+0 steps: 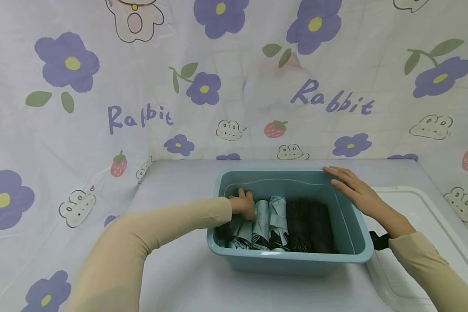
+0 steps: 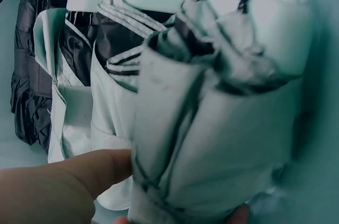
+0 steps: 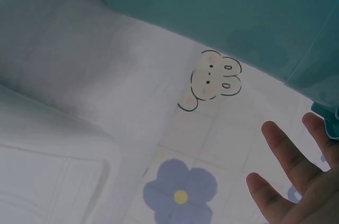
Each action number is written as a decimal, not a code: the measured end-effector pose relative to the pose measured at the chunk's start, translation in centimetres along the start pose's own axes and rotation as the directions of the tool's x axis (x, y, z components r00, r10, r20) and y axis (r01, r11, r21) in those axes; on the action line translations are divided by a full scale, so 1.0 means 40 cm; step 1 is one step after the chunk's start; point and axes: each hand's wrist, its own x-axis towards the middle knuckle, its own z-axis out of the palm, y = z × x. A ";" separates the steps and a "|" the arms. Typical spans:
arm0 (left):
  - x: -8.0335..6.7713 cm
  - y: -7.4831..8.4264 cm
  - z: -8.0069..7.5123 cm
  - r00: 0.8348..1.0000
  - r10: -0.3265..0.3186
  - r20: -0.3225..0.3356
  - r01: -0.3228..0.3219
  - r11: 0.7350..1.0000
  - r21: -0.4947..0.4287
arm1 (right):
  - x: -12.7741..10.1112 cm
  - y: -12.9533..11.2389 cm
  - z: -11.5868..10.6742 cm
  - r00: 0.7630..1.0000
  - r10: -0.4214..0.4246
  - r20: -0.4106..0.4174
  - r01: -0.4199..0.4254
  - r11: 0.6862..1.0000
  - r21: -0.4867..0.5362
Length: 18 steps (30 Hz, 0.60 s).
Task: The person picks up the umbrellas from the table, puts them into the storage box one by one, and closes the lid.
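Observation:
Inside a blue-green plastic bin, several folded umbrellas stand in a row. My left hand reaches in at the left end and grips a pale green folded umbrella; the left wrist view has the thumb on one side of it and a fingertip at its lower edge. Beside it are more pale umbrellas, then dark ones toward the right. At the bin's back right corner, my right hand rests on the rim with fingers extended.
A translucent white lid lies flat to the right of the bin, under the right forearm. Behind the table and along its sides hangs a white curtain printed with flowers and rabbits.

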 end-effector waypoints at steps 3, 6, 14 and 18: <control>-0.037 -0.002 -0.019 1.000 0.005 0.016 -0.004 1.000 -0.027 | 0.001 0.002 0.002 1.000 0.003 -0.003 -0.003 1.000 0.000; -0.008 -0.004 -0.014 0.997 0.060 0.045 -0.063 0.996 0.063 | 0.003 0.003 -0.002 1.000 0.001 -0.008 -0.001 1.000 -0.006; 0.012 -0.012 -0.036 0.980 0.143 0.135 -0.173 0.955 0.243 | 0.005 0.000 -0.001 1.000 0.003 -0.007 -0.003 1.000 0.004; -0.095 -0.022 -0.137 0.968 0.185 0.170 -0.197 0.979 0.059 | 0.004 -0.001 -0.001 1.000 -0.002 -0.005 0.002 1.000 0.011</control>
